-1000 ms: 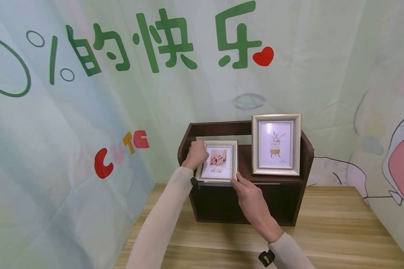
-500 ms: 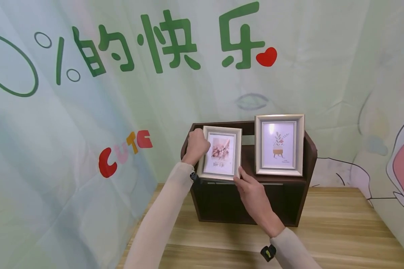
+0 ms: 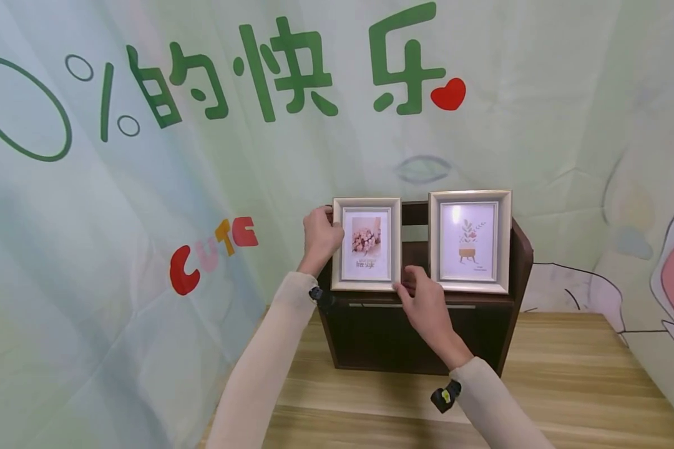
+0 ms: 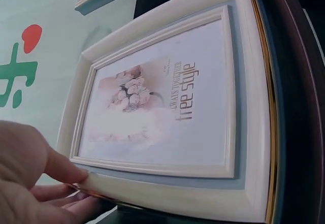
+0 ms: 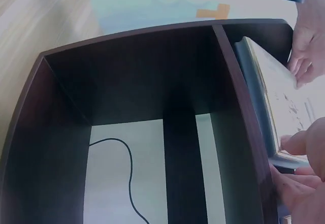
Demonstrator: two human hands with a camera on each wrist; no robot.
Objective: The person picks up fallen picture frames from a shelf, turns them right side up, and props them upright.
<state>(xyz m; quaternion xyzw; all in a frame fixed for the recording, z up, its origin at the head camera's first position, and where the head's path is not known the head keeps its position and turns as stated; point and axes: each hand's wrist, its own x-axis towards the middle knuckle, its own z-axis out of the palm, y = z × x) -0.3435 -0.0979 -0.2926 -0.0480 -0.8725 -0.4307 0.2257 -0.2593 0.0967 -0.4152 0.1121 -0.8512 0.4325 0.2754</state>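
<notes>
A picture frame [image 3: 366, 244] with a cream border and a pink flower print stands nearly upright on the left of a dark brown shelf [image 3: 371, 337]. My left hand [image 3: 321, 237] pinches its left edge; in the left wrist view the thumb [image 4: 71, 170] lies on the front border and the other fingers reach behind. At the lower right corner, my right hand [image 3: 427, 308] holds the frame, thumb on the front and fingers by the side. The right wrist view shows the frame [image 5: 277, 94] on the upper board, partly covered by that hand.
A second picture frame [image 3: 470, 243], printed with a potted plant, stands right of the first with a narrow gap between. The shelf sits on a wood-grain table [image 3: 573, 374]. A printed curtain [image 3: 326, 156] hangs close behind. A thin black cable [image 5: 129, 168] shows through the lower compartment.
The flower picture frame was leaning back low, then rose and tilted; now it stands straighter and higher beside the other frame. Both hands moved with it, the right hand's fingers now spread more.
</notes>
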